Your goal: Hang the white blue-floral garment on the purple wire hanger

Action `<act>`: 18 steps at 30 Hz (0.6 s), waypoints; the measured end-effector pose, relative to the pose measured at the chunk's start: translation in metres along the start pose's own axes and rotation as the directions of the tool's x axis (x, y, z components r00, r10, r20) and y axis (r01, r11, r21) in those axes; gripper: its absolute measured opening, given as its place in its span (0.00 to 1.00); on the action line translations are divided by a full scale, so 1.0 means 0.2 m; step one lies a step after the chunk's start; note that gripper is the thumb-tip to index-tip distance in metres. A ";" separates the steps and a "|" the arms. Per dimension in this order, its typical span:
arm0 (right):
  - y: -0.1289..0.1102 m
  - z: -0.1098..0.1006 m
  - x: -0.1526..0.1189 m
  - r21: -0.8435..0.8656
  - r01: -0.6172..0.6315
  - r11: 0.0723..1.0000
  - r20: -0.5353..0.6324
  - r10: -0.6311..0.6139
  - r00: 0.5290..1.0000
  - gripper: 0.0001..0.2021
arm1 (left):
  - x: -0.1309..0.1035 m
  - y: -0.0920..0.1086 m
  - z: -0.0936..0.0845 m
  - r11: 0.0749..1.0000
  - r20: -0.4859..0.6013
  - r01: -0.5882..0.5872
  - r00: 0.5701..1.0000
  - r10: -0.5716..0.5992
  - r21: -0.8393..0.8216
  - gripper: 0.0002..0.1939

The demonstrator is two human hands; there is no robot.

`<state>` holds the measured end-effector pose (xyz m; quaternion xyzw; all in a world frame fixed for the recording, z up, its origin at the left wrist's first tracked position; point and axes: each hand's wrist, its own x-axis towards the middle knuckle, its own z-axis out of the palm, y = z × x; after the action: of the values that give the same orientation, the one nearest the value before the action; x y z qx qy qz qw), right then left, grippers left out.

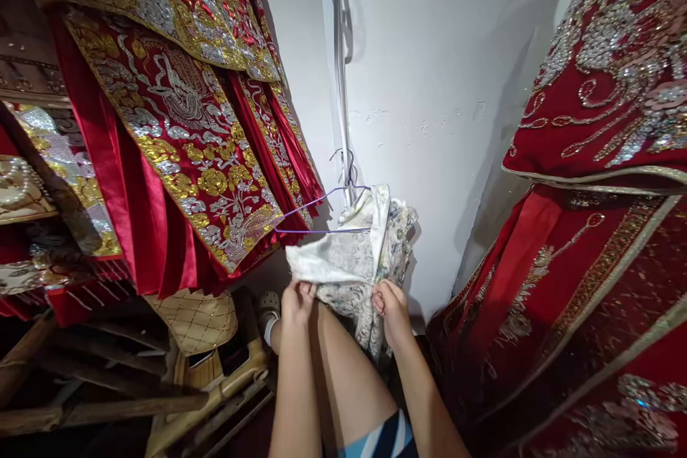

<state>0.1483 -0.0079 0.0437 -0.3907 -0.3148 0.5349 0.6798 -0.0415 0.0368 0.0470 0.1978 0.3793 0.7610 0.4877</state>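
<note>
At lower centre, left hand (298,300) and right hand (391,306) pinch a pale flowered garment (348,252), one end of the purple hanger (322,232) apparently inside, the left end bare.

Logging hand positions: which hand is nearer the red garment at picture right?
Right. The right hand is left of the red garment; the left hand, holding the white garment, is farther left.

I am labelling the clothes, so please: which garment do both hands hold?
The white patterned garment, partly on the purple hanger; the large left garment and right garment are mainly red.
</note>
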 end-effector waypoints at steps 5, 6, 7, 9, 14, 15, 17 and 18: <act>-0.01 -0.17 0.03 -0.024 -0.054 0.998 -0.013 0.054 0.998 0.11 | -0.21 -0.20 -0.01 0.983 -0.047 0.153 0.986 -0.158 -0.101 0.02; 0.00 -0.21 0.03 -0.065 -0.072 0.995 0.019 0.073 0.997 0.11 | -0.24 -0.20 0.00 0.978 -0.020 0.160 0.986 -0.164 -0.133 0.01; 0.00 -0.25 0.04 -0.122 -0.095 0.988 0.054 0.102 0.993 0.11 | -0.27 -0.19 0.02 0.974 0.024 0.161 0.987 -0.159 -0.158 0.03; 0.00 -0.32 0.05 -0.273 -0.146 0.951 0.090 0.176 0.980 0.11 | -0.31 -0.15 0.08 0.974 0.150 0.148 0.981 -0.123 -0.172 0.08; 0.02 -0.35 0.05 -0.497 -0.035 0.867 0.100 0.097 0.990 0.17 | -0.46 -0.10 0.23 0.993 0.402 0.098 0.913 -0.065 -0.063 0.15; 0.02 -0.34 0.04 -0.473 -0.001 0.881 0.127 0.069 0.989 0.19 | -0.50 -0.10 0.26 0.997 0.427 0.078 0.902 -0.066 -0.010 0.16; -0.01 -0.29 0.01 -0.360 -0.022 0.933 0.180 0.093 0.979 0.23 | -0.58 -0.12 0.30 0.993 0.481 0.023 0.873 -0.077 0.117 0.17; -0.03 -0.27 -0.01 -0.284 -0.071 0.956 0.202 0.132 0.970 0.26 | -0.61 -0.12 0.32 0.983 0.513 -0.018 0.855 -0.079 0.181 0.17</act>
<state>0.1956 -0.0207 0.0224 -0.4355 -0.4381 0.5604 0.5517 0.0707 -0.0417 0.0772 0.4325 0.3040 0.6345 0.5638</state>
